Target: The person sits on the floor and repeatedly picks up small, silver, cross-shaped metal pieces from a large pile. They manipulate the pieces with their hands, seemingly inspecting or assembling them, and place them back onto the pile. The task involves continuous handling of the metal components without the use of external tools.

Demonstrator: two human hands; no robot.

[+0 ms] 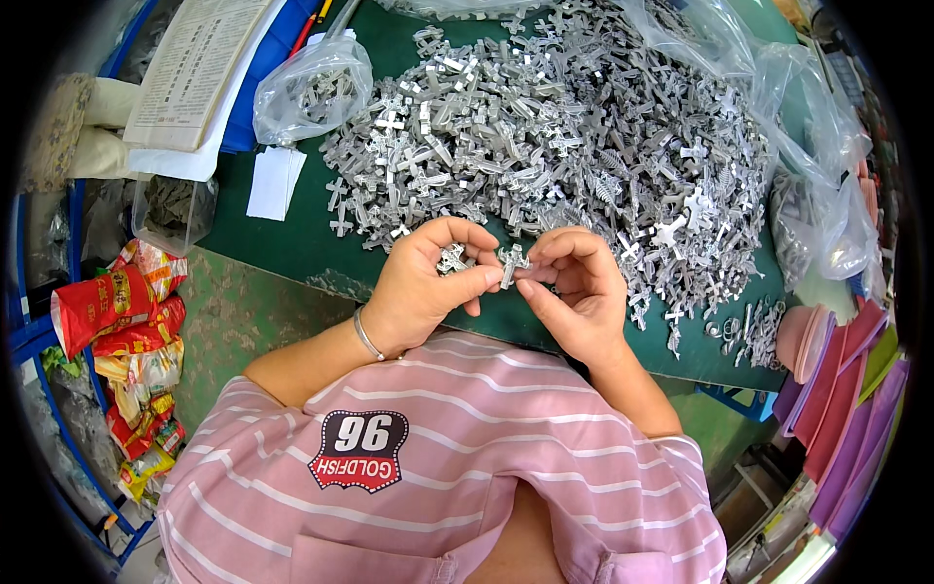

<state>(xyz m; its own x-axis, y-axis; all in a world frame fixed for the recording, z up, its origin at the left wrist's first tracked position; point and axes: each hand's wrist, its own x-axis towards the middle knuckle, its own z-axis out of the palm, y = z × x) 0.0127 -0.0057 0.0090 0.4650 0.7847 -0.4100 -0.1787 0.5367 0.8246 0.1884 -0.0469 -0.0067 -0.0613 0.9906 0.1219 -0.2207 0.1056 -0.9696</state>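
Observation:
Near the table's front edge, my left hand (pixel 420 275) pinches a small silver-grey metal cross pendant (pixel 512 265) between thumb and fingers. A second metal cross (pixel 452 259) is tucked in the curl of the same hand. My right hand (pixel 582 290) is closed from the other side, its thumb and forefinger tips at the pendant's right edge. Its other fingers are curled in, and what lies behind them is hidden. Just beyond both hands spreads a large heap of similar metal crosses (pixel 545 146) on the dark green tabletop (pixel 255 227).
A clear bag of metal pieces (pixel 313 90), white paper slips (pixel 276 183) and a clear plastic tub (pixel 173 212) are at the left. Plastic bags (pixel 817 195) lie along the right edge. Small loose metal parts (pixel 754 333) sit at the near right. Red snack packets (pixel 105 310) hang at the left.

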